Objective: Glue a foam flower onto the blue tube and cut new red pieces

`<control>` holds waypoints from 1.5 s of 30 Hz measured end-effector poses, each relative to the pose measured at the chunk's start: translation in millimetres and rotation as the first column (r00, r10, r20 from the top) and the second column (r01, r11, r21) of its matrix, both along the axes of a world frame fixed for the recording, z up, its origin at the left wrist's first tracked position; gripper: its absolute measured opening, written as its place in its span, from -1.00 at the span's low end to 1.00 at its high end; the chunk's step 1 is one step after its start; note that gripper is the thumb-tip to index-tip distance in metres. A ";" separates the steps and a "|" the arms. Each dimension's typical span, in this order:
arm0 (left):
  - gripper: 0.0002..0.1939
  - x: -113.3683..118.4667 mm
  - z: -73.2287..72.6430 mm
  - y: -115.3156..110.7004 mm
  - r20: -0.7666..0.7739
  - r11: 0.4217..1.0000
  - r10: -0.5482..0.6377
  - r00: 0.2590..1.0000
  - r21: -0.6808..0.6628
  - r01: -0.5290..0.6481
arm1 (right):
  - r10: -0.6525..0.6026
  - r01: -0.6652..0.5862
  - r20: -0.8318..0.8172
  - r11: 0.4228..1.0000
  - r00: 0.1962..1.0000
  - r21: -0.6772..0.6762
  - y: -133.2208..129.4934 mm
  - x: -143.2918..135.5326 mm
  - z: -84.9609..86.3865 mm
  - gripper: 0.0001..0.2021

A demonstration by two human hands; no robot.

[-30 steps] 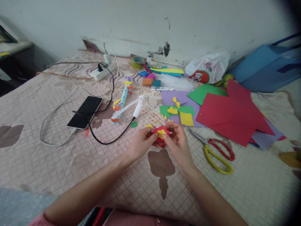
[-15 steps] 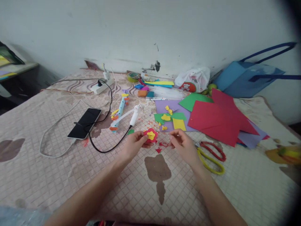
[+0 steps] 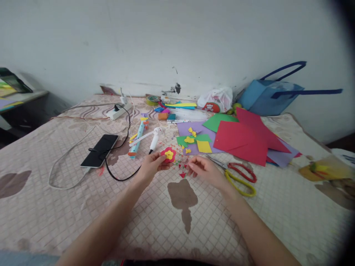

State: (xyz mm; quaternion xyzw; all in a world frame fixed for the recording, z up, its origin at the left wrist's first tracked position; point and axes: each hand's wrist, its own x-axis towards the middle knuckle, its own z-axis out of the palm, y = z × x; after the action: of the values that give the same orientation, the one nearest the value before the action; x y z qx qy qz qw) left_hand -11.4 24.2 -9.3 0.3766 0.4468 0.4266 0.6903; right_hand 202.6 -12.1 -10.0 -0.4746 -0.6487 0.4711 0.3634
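My left hand (image 3: 151,165) pinches a red paper flower (image 3: 173,157) by its left edge, between thumb and fingers. A smaller yellow flower (image 3: 168,155) lies on its middle. To the right, my right hand (image 3: 202,168) hangs low over small red paper scraps (image 3: 182,175), fingers loosely bent and apart, with nothing visible in them. Scissors (image 3: 240,184) with one red and one yellow handle lie just right of that hand. Behind the hands, yellow paper cutouts (image 3: 189,140) rest on green and purple paper. Left of these lies a white glue gun (image 3: 154,142) with a black cord.
Red paper sheets (image 3: 241,142) are piled at the right. A phone (image 3: 100,150) with its cable lies at the left, before a power strip (image 3: 119,111). A blue bag (image 3: 270,98) and a white plastic bag (image 3: 216,99) stand by the wall.
The view has shifted a little. My right hand has lowered towards the scraps and its fingers have loosened. The left hand still holds the red flower.
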 end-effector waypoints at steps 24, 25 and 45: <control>-0.91 17.7 4.8 -26.0 -0.103 0.965 -0.247 0.964 0.066 0.254 | -0.202 0.154 -0.421 0.977 0.884 -0.146 -19.5 -34.2 -2.6 -0.81; -0.90 17.8 4.5 -26.0 -0.108 0.963 -0.253 0.962 0.066 0.260 | -0.205 0.154 -0.429 0.977 0.880 -0.149 -19.5 -35.0 -3.5 -0.82; -0.89 22.9 1.1 -31.2 -0.172 0.961 -0.161 0.972 0.196 0.194 | -0.273 0.224 -0.418 0.961 0.867 -0.163 -22.6 -40.6 -8.1 -0.72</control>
State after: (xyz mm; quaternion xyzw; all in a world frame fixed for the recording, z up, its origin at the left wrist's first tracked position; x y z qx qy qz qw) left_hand 11.4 -6.9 -8.3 0.5183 0.4153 0.3775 0.6453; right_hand 162.0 -34.7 -18.0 -0.4555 -0.4576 0.5491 0.5307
